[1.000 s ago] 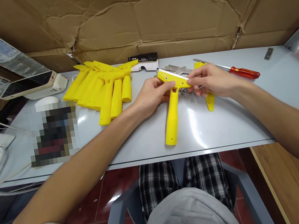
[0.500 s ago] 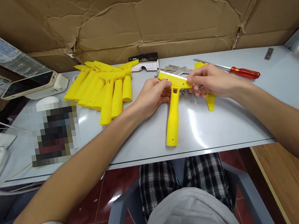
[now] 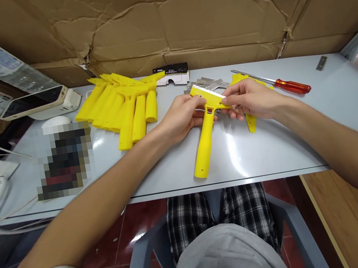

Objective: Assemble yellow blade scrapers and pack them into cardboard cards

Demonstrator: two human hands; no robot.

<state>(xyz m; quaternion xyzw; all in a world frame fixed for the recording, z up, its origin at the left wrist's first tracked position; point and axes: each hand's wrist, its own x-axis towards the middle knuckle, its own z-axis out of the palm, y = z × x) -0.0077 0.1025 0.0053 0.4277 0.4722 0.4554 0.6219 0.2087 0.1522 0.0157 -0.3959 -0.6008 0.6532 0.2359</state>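
Observation:
A yellow scraper with a metal blade along its top edge is held between both hands, its handle pointing down toward me. My left hand is closed on the left end of the scraper head, thumb on top. My right hand pinches the right end near a small hole; whether a tiny part sits under the fingers is hidden. Loose metal blades lie just behind the scraper head. Another yellow plastic piece rests on the table, partly covered by my right hand.
Several yellow scraper handles are piled at the left. A screwdriver with a red handle lies to the right, a small metal plate farther over. Behind stand a black-and-white box and cardboard. A phone is at far left.
The scraper has tilted slightly, its handle end swinging a little to the left. My right fingers have shifted slightly left along the scraper head.

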